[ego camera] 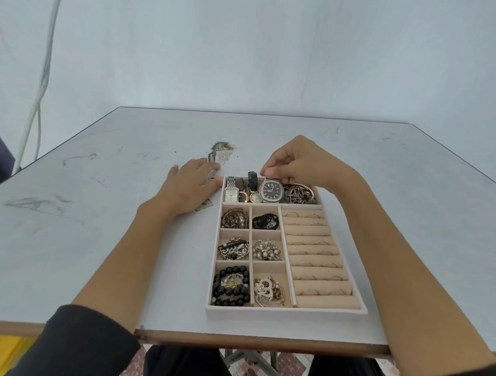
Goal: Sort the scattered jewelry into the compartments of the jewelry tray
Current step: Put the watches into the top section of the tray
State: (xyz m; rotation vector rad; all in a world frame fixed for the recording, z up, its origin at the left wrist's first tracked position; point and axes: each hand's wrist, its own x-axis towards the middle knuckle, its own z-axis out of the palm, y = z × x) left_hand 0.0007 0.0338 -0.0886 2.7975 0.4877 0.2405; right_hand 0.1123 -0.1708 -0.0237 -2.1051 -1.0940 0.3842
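The beige jewelry tray (287, 311) lies on the table, right of centre. Its far compartment holds several watches, among them a white-faced one (231, 193) and a dark-faced silver watch (272, 190). My right hand (299, 164) hovers over that compartment and pinches the top of the dark-faced watch. My left hand (188, 185) rests flat on the table beside the tray's far left corner. Six small compartments hold bracelets, among them a black beaded bracelet (231, 285). Rings (313, 291) sit in the padded rolls on the right.
The white table (98, 209) has a scuffed top and a worn patch (221, 152) past my left hand. A small dark object (204, 206) peeks out under my left palm. White cables (43, 73) hang on the left wall.
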